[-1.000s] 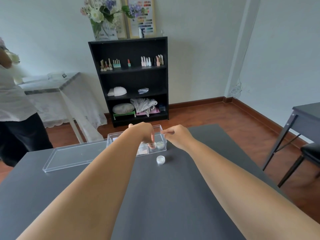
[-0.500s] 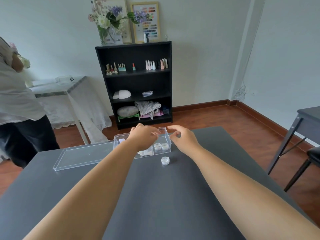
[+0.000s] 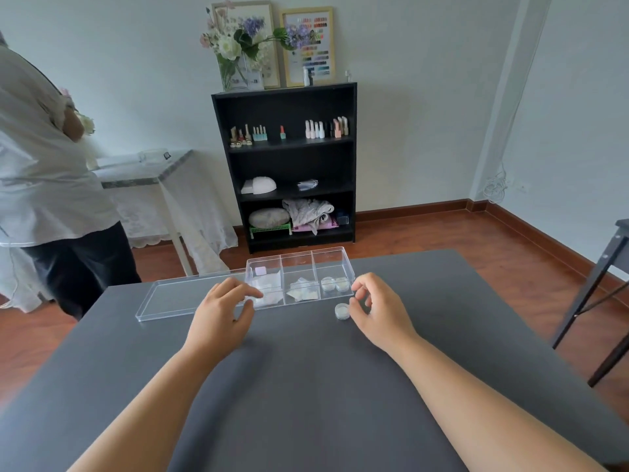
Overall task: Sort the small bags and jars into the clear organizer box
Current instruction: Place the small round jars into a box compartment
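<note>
The clear organizer box (image 3: 299, 257) with three compartments stands at the far side of the grey table (image 3: 306, 386). Small clear bags (image 3: 269, 284) fill its left compartment, more bags (image 3: 303, 289) lie in the middle one, and two small round jars (image 3: 335, 283) sit in the right one. A third small jar (image 3: 342, 311) rests on the table just in front of the box. My right hand (image 3: 377, 306) hovers beside that jar with thumb and fingers curled apart, touching or nearly touching it. In front of the box's left end, my left hand (image 3: 223, 310) is empty, fingers spread.
The box's clear lid (image 3: 177, 298) lies flat to the left of the box. A person in a white shirt (image 3: 44, 185) stands at the far left by a white-draped side table. A black shelf (image 3: 286, 158) stands against the wall. A dark table and chair (image 3: 609, 284) sit at right.
My left hand has pulled back out of the box toward me and opened. My right hand has dropped from the box's right end down next to the loose jar.
</note>
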Available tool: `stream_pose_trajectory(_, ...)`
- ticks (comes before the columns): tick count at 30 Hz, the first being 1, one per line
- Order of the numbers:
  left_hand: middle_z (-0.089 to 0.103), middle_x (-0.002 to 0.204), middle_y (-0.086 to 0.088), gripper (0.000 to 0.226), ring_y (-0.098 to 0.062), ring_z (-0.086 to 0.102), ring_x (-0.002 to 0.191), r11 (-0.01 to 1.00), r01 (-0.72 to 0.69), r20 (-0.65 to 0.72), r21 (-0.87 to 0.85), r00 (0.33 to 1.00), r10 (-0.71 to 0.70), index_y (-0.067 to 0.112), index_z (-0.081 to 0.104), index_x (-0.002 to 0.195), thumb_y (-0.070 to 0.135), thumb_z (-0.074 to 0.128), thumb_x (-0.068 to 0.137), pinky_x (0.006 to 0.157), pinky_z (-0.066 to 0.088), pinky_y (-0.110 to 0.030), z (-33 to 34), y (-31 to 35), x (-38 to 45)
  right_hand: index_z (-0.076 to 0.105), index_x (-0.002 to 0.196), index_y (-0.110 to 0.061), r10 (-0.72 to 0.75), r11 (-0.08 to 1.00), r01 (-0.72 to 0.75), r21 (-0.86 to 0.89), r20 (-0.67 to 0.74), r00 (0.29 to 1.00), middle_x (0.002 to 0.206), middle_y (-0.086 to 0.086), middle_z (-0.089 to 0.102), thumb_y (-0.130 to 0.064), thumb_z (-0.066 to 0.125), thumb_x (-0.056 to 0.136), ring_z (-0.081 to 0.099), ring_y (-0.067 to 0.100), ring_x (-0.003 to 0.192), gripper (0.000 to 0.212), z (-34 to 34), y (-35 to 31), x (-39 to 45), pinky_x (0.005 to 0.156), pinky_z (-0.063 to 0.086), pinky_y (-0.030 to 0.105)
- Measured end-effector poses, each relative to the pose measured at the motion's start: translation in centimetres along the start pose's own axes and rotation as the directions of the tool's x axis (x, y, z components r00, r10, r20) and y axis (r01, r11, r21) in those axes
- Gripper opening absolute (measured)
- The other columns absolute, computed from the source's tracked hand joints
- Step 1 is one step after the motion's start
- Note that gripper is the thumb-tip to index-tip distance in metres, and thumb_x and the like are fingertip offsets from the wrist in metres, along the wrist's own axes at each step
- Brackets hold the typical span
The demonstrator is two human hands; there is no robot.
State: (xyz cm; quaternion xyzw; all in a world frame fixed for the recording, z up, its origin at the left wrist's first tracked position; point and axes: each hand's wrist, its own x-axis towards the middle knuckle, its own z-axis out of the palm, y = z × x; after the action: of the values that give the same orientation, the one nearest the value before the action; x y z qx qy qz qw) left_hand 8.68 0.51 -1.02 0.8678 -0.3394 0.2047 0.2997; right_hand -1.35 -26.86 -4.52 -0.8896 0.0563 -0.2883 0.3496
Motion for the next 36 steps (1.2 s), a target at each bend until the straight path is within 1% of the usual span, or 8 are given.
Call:
stream_pose_trajectory(3, 0.062, 0.089, 0.007, 0.023, -0.018, 0.059, 0.081, 0.997, 0.053, -0.067, 0.055, 0.997, -0.049, 0.019, 0.071, 0.087, -0.003, 0.066, 0.082, 0.064, 0.047, -0.028, -1.0, -1.4, -2.5, 0.056, 0.091, -0.024, -0.033, 0.998, 0.035, -0.045, 0.048, 0.998, 0.086, -0.012, 0.051, -0.028, 0.065, 0.083, 0.047, -0.002, 0.080, 0.013, 0.2, 0.1, -0.1, 0.061, 0.042, 0.023)
stream_pose_trajectory(6, 0.060, 0.090, 0.008, 0.022, -0.019, 0.060, 0.081, 0.992, 0.107, -0.058, 0.072, 0.993, -0.102, 0.021, 0.070, 0.090, 0.001, 0.068, 0.082, 0.063, 0.048, -0.029, -1.3, -2.5, -4.3, 0.057, 0.092, -0.028, -0.026, 0.994, 0.039, -0.097, 0.127, 0.992, 0.090, -0.015, 0.049, -0.039, 0.067, 0.081, 0.047, 0.003, 0.084, 0.018, 0.5, 0.0, -0.1, 0.065, 0.046, 0.027)
stream_pose_trajectory(11, 0.051, 0.108, 0.016, 0.026, -0.012, 0.050, 0.097, 0.960, 0.273, 0.127, 0.066, 0.952, -0.280, 0.034, 0.060, 0.111, 0.041, 0.064, 0.086, 0.076, 0.045, -0.030, -1.3, -3.3, -5.0, 0.056, 0.089, -0.036, -0.011, 0.992, 0.039, -0.119, 0.232, 0.973, 0.092, -0.013, 0.053, -0.050, 0.071, 0.072, 0.049, 0.007, 0.091, 0.027, 0.5, -0.1, -0.3, 0.070, 0.045, 0.027)
stream_pose_trajectory(13, 0.053, 0.106, 0.018, 0.029, -0.008, 0.050, 0.096, 0.959, 0.278, 0.170, 0.054, 0.944, -0.283, 0.038, 0.059, 0.111, 0.049, 0.062, 0.085, 0.077, 0.046, -0.029, -1.3, -3.2, -5.2, 0.057, 0.091, -0.037, -0.003, 0.993, 0.033, -0.115, 0.245, 0.970, 0.091, -0.015, 0.055, -0.049, 0.072, 0.072, 0.048, 0.006, 0.091, 0.027, 0.5, -0.1, -0.5, 0.071, 0.043, 0.025)
stream_pose_trajectory(19, 0.056, 0.095, 0.023, 0.017, -0.003, 0.056, 0.088, 0.976, 0.216, 0.183, -0.009, 0.960, -0.211, 0.041, 0.064, 0.101, 0.048, 0.063, 0.086, 0.072, 0.048, -0.021, -1.3, -2.6, -5.6, 0.060, 0.085, -0.033, -0.009, 0.995, 0.029, -0.093, 0.211, 0.977, 0.085, -0.019, 0.057, -0.030, 0.071, 0.081, 0.051, 0.008, 0.089, 0.011, 0.6, 0.0, -1.3, 0.069, 0.040, 0.020)
stream_pose_trajectory(26, 0.059, 0.088, 0.024, 0.025, -0.001, 0.058, 0.083, 0.979, 0.164, 0.229, -0.117, 0.964, -0.134, 0.043, 0.066, 0.098, 0.038, 0.077, 0.076, 0.069, 0.043, -0.007, -1.2, -1.9, -6.0, 0.055, 0.074, -0.032, -0.010, 0.998, 0.021, -0.054, 0.192, 0.981, 0.079, -0.022, 0.062, -0.027, 0.074, 0.078, 0.049, 0.003, 0.085, 0.020, 0.3, -0.4, -1.5, 0.065, 0.042, 0.024)
stream_pose_trajectory(32, 0.059, 0.094, 0.024, 0.019, 0.001, 0.058, 0.084, 0.972, 0.163, 0.126, -0.169, 0.982, -0.142, 0.038, 0.067, 0.098, 0.039, 0.074, 0.081, 0.067, 0.044, -0.007, 0.2, 0.0, -4.3, 0.063, 0.080, -0.025, -0.084, 0.996, 0.084, 0.034, -0.017, 0.996, 0.087, -0.017, 0.066, -0.018, 0.077, 0.076, 0.053, 0.010, 0.081, 0.016, -0.3, -1.0, -0.8, 0.068, 0.037, 0.014)
stream_pose_trajectory(36, 0.061, 0.099, 0.019, 0.017, -0.003, 0.060, 0.075, 0.953, 0.142, 0.074, -0.267, 0.989, -0.126, 0.035, 0.067, 0.098, 0.031, 0.074, 0.083, 0.063, 0.045, -0.011, 1.2, 2.1, -1.0, 0.062, 0.081, -0.032, -0.045, 0.997, 0.049, 0.052, -0.073, 0.996, 0.090, -0.019, 0.067, -0.021, 0.075, 0.079, 0.052, 0.011, 0.082, 0.016, -1.6, -1.4, 2.1, 0.067, 0.036, 0.015)
